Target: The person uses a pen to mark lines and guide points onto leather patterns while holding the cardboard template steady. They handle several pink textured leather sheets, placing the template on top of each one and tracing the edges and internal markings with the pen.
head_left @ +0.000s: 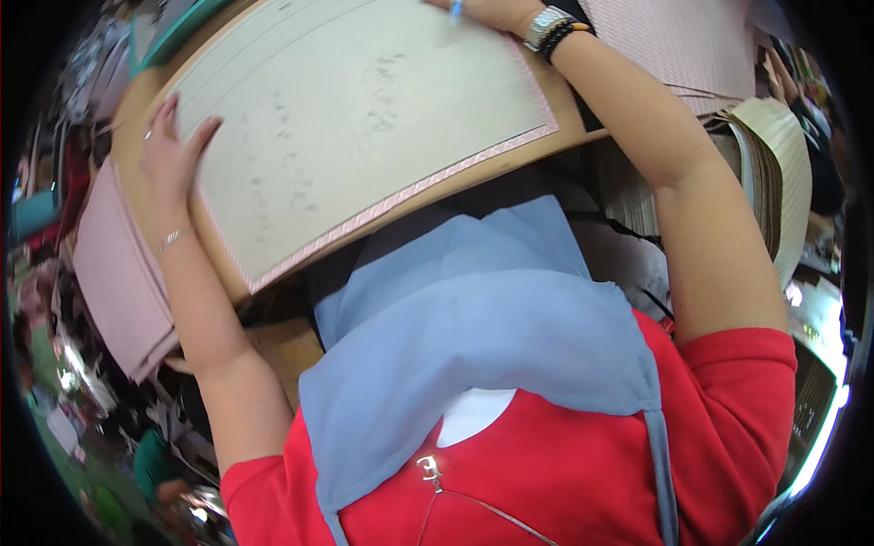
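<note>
A large pale grey-green pattern board (319, 136) with handwritten marks lies before me on pink patterned cloth (401, 205). A strip of the cloth shows beyond the board's edges. At the board's left edge, my left hand (173, 150) rests open, thumb and fingers spread. My right hand (501, 14) is at the far edge, partly cut off by the picture's top. Its fingers are closed on a slim blue pen (456, 11), blurred, with its tip side toward the board. Most of the right fingers are out of view.
Beneath is a wooden tabletop (137, 136). Folded pink cloth (118, 264) hangs at the left, and more pink cloth (678, 45) lies at the far right. A stack of pale boards or sheets (774, 173) stands right of my right arm. A teal edge (177, 36) borders the far left.
</note>
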Demonstrator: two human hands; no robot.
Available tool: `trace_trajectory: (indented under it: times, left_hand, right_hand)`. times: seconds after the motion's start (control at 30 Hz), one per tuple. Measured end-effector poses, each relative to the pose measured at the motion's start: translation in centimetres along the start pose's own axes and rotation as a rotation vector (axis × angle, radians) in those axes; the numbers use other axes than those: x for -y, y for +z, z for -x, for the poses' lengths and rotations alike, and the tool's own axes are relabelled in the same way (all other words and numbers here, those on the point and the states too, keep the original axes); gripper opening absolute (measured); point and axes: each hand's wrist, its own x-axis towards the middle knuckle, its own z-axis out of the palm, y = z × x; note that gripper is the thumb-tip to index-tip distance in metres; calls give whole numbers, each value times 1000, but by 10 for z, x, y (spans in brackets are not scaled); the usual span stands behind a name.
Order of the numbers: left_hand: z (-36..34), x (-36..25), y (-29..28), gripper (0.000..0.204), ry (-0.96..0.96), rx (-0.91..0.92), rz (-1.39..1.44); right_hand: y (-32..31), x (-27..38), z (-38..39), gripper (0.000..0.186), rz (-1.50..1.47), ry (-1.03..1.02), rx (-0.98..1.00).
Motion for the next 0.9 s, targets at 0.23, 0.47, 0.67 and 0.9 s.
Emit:
trace_trajectory:
  times: [0.23, 0.47, 0.67, 0.9]
  left_hand:
    - [1, 1, 5, 104, -32, 69, -91]
    - [8, -25, -10, 98, 30, -3, -84]
    - [40, -123, 6, 105, 48, 19, -120]
    - [63, -132, -1, 108, -39, 116, 2]
  right_hand:
    - [0, 8, 5, 66, 54, 25, -35]
    - [6, 20, -3, 57, 38, 41, -21]
    - [18, -13, -12, 73, 145, -56, -12]
    - [15, -9, -5, 60, -23, -11, 52]
